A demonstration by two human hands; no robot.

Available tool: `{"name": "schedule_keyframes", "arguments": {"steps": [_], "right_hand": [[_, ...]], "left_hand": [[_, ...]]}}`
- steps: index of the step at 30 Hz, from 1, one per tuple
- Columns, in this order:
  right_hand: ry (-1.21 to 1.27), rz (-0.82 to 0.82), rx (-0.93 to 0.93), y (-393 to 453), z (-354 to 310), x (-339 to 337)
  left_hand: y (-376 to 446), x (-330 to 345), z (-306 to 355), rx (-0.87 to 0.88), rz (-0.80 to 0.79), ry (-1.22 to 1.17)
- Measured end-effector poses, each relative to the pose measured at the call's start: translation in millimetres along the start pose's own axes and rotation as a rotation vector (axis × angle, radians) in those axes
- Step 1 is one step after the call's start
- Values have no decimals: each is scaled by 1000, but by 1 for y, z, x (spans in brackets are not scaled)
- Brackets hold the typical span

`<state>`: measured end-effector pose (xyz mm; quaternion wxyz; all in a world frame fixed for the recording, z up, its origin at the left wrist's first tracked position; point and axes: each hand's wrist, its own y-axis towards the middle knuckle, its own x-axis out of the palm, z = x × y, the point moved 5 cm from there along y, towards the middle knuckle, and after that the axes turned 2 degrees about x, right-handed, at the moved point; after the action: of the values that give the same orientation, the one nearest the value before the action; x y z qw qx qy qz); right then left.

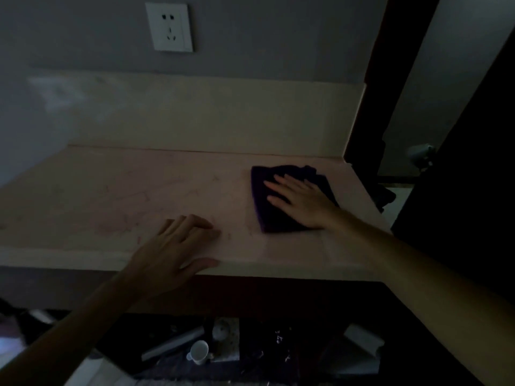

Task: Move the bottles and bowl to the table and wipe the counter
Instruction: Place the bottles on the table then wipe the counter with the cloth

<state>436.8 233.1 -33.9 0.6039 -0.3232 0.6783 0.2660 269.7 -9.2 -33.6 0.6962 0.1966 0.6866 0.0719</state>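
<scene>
While flat under the right hand [302,201], purple cloth [278,218] on counter [111,196], fingers straight, left hand [172,246] relaxed nearby.

Two bare forearms enter from the lower edge, one from about 7 o'clock and one from about 4 o'clock. No sleeve, cuff or glove shows on either arm as far as the frame edge. The left hand [172,246] and the right hand [299,200] carry no ring, watch or bracelet that the dim light lets one see. Both arms look slender, with long fingers. Nails are too dark to judge.
</scene>
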Motion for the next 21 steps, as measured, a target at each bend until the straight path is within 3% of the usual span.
{"name": "schedule_keyframes", "arguments": {"steps": [5, 8, 13, 21], "right_hand": [[-22, -21, 63, 94, 10, -10], [-31, -25, 70, 107, 9, -11], [-24, -27, 76, 64, -17, -3], [-24, 23, -82, -94, -93, 16]], "left_hand": [[1, 2, -3, 7, -39, 50], [3, 2, -3, 25, -54, 68], [3, 0, -1, -13, -69, 73], [-19, -16, -14, -117, 31, -51]]}}
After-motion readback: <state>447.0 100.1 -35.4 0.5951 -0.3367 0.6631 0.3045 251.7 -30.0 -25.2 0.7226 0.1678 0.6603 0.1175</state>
